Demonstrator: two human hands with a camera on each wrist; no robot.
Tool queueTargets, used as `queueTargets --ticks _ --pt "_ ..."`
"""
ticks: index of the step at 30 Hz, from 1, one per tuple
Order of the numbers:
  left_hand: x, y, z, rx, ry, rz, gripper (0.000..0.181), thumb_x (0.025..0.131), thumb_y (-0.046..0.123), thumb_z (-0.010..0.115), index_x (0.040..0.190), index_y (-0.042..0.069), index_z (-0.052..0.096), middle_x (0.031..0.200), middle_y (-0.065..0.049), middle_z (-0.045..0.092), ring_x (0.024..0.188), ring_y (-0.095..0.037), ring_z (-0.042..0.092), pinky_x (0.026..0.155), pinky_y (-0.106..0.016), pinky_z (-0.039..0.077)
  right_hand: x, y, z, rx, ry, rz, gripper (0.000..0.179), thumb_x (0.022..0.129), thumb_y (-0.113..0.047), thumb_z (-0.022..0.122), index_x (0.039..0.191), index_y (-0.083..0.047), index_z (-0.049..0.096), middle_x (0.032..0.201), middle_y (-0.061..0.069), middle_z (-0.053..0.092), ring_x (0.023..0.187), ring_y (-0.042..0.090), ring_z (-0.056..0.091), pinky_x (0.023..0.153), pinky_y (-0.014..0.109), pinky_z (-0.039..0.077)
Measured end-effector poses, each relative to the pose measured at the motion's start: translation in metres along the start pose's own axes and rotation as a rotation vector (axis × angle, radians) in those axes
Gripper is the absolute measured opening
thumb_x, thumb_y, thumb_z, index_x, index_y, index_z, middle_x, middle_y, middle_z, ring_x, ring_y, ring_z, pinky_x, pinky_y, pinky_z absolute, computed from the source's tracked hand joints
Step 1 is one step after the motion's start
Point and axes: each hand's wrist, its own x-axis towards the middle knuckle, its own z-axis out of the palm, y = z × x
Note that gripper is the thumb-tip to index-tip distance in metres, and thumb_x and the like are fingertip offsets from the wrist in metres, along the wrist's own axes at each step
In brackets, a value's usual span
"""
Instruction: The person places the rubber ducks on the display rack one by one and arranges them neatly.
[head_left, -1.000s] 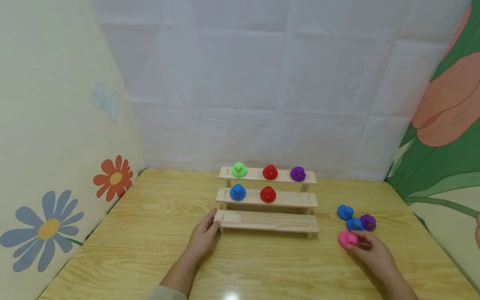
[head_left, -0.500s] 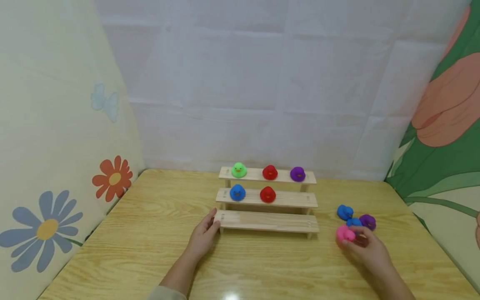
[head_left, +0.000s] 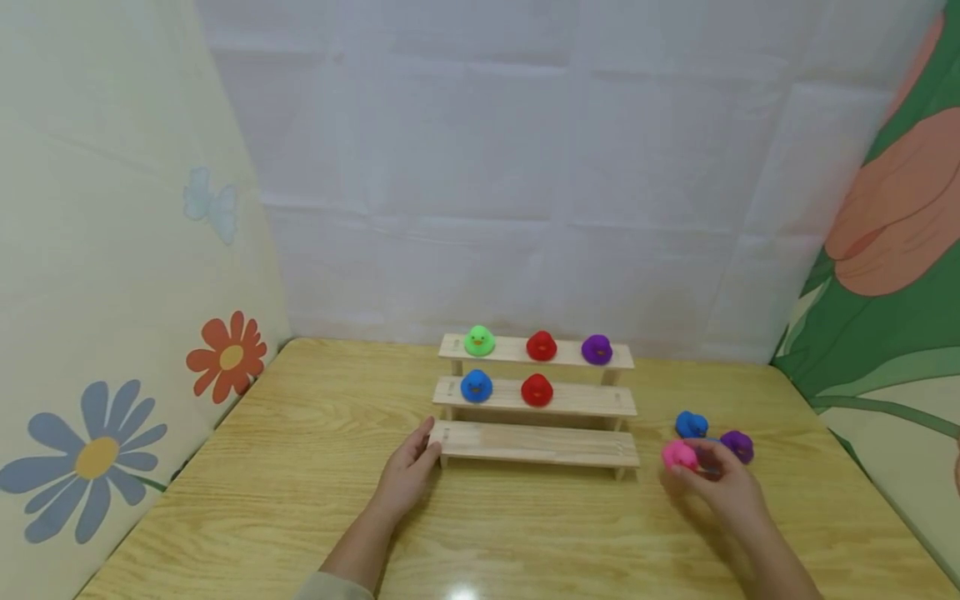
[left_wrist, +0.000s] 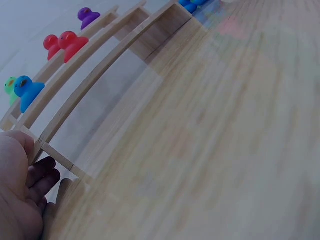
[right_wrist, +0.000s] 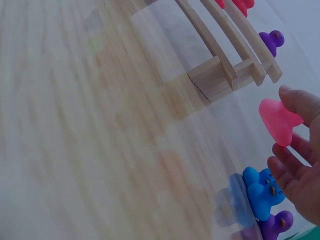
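Observation:
A pink rubber duck is pinched between the thumb and fingers of my right hand; the right wrist view shows the duck lifted off the table. My left hand holds the left end of the lowest step of a three-step wooden stand, thumb on top in the left wrist view. On the top step sit a green duck, a red duck and a purple duck. The middle step bears a blue duck and a red duck.
Behind my right hand lie a blue duck and a purple duck, with another blue duck mostly hidden in the head view. All stand on a wood-grain table before a white cloth; patterned cloths flank it.
My right hand has raised the pink duck and carried it left and away from me, nearer the stand. The left hand has stayed in place.

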Motion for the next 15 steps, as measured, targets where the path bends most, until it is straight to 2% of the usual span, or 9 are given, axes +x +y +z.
queueTargets --ticks 6,11,13,15 --pt "0.0 0.0 0.0 -0.006 0.0 -0.004 0.054 0.104 0.016 0.047 0.151 -0.003 0.029 0.153 -0.026 0.036 0.142 -0.039 0.035 0.117 -0.05 0.031 0.006 -0.006 0.001 -0.021 0.01 -0.054 0.055 0.088 -0.031 0.075 0.131 -0.003 0.057 0.13 0.02 0.06 0.091 -0.018 0.045 0.083 0.007 0.045" --pt "0.0 0.0 0.0 0.006 0.002 -0.005 0.054 0.104 0.017 0.047 0.151 -0.003 0.03 0.153 -0.026 0.036 0.142 -0.039 0.035 0.117 -0.05 0.031 0.011 -0.017 0.003 -0.013 0.017 -0.06 0.058 0.086 -0.034 0.076 0.132 -0.004 0.057 0.13 0.02 0.061 0.093 -0.014 0.048 0.082 0.008 0.046" --pt "0.0 0.0 0.0 0.013 0.003 -0.008 0.054 0.104 0.018 0.047 0.151 -0.002 0.03 0.153 -0.025 0.035 0.143 -0.039 0.035 0.118 -0.05 0.03 0.013 -0.022 0.003 -0.011 0.021 -0.068 0.058 0.086 -0.033 0.076 0.132 -0.003 0.057 0.129 0.021 0.061 0.096 -0.008 0.053 0.081 0.007 0.047" --pt "0.0 0.0 0.0 0.016 0.005 -0.011 0.054 0.104 0.019 0.047 0.151 -0.002 0.03 0.154 -0.025 0.035 0.143 -0.038 0.034 0.118 -0.05 0.03 0.014 -0.027 0.004 -0.012 0.02 -0.076 0.058 0.087 -0.033 0.075 0.133 -0.003 0.056 0.129 0.021 0.062 0.104 0.004 0.058 0.081 0.007 0.047"
